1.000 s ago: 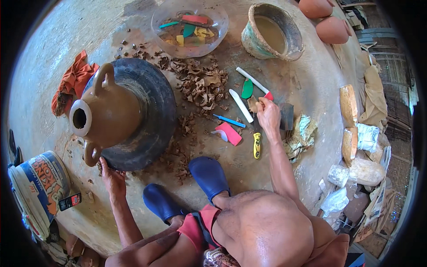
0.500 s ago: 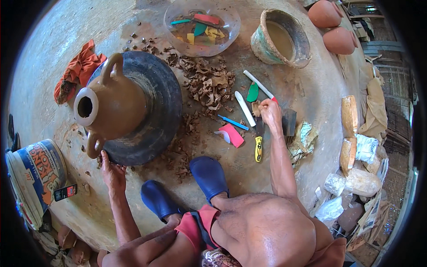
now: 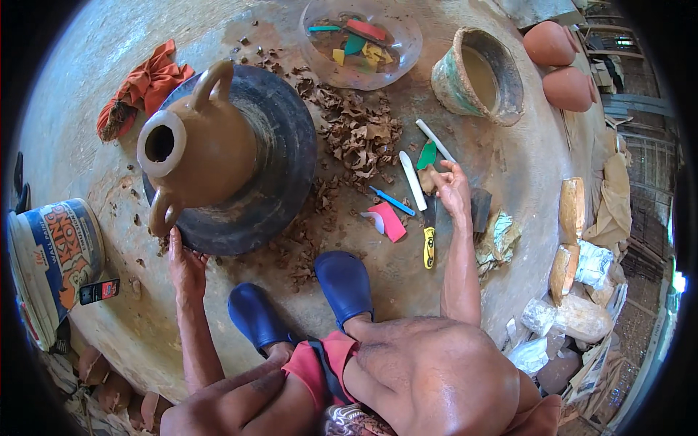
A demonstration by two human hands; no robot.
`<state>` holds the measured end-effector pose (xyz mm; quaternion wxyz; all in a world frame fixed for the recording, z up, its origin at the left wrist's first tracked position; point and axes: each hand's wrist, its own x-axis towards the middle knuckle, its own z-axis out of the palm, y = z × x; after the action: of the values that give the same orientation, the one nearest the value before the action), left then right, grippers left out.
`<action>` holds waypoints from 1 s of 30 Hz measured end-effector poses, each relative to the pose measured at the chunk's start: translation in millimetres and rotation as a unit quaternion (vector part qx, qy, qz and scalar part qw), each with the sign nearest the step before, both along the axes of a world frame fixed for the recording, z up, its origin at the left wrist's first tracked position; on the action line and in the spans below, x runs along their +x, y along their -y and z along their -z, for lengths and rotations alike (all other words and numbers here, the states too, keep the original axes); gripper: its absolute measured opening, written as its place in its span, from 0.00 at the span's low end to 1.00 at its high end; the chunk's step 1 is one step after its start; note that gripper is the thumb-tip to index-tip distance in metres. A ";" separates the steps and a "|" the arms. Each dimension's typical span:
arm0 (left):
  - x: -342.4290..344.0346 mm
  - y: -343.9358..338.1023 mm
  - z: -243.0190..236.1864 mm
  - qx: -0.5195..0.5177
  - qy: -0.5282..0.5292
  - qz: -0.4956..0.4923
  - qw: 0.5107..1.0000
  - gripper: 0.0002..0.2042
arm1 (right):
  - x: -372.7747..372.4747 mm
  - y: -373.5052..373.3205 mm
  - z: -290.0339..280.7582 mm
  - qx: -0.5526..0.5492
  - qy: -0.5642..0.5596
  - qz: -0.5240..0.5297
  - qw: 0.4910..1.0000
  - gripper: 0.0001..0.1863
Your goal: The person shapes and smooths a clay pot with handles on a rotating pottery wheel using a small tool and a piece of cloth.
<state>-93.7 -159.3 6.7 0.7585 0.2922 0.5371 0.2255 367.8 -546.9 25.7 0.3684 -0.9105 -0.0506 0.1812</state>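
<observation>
A brown clay jar (image 3: 218,149) with two loop handles lies tilted in view on a dark round turntable (image 3: 291,182), its mouth toward the left. At the turntable's near edge, below the lower handle, my left hand (image 3: 188,267) touches the rim with its fingers apart. My right hand (image 3: 454,195) hovers over several small tools, fingers spread, its tips beside a brown flat piece (image 3: 429,179). Around it lie a green scraper (image 3: 427,155), a white stick (image 3: 435,139), a white pointed tube (image 3: 412,180) and a yellow-handled blade (image 3: 429,248).
Clay shavings (image 3: 356,134) litter the floor beside the turntable. Beyond are a clear basin (image 3: 407,69) of coloured pieces and a crusted bucket (image 3: 454,80) of murky water. An orange cloth (image 3: 149,83), a paint bucket (image 3: 54,254) and reddish pots (image 3: 567,89) stand around.
The whole view has shifted slightly. My right hand's fingers have spread from a pinch near the white stick's red end. My left hand stays at the turntable's rim.
</observation>
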 end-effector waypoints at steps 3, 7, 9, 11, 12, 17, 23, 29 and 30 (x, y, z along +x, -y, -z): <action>2.2 0.7 0.6 -0.001 0.003 0.007 1.000 0.35 | 11.2 13.8 -4.5 -0.007 -0.052 -0.071 0.996 0.19; 10.9 5.7 -1.9 -0.002 -0.013 -0.002 1.000 0.33 | 22.0 22.2 -33.3 -0.027 -0.054 -0.078 0.995 0.16; 10.0 4.7 -4.2 0.005 -0.022 -0.010 1.000 0.31 | 14.6 5.6 -66.8 0.071 -0.083 -0.029 0.994 0.11; 8.6 4.3 0.9 0.003 -0.022 0.000 1.000 0.35 | 17.5 1.0 -89.1 0.091 -0.071 -0.034 0.993 0.09; 9.5 4.5 2.3 0.003 -0.020 -0.002 1.000 0.35 | 19.5 -2.3 -92.6 0.132 -0.054 -0.032 0.989 0.10; -5.4 -6.1 3.5 -0.004 -0.017 0.045 0.999 0.30 | 1.7 -63.0 -139.6 0.236 0.049 -0.080 0.967 0.16; 24.6 -6.8 -16.9 -0.056 -0.027 0.016 0.998 0.15 | -37.5 -179.6 -213.9 0.276 0.141 -0.188 0.932 0.23; 6.3 -56.3 -7.2 0.008 -0.019 0.044 0.999 0.21 | -93.3 -289.9 -242.9 0.253 0.175 -0.445 0.841 0.17; 14.1 -65.6 -7.8 0.031 -0.037 0.035 0.998 0.23 | -98.0 -300.1 -242.3 0.252 0.177 -0.450 0.838 0.17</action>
<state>-79.6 -93.7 14.5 0.7359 0.3426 0.5472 0.2039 269.8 -246.8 268.0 0.4481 -0.6795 -0.5629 0.1435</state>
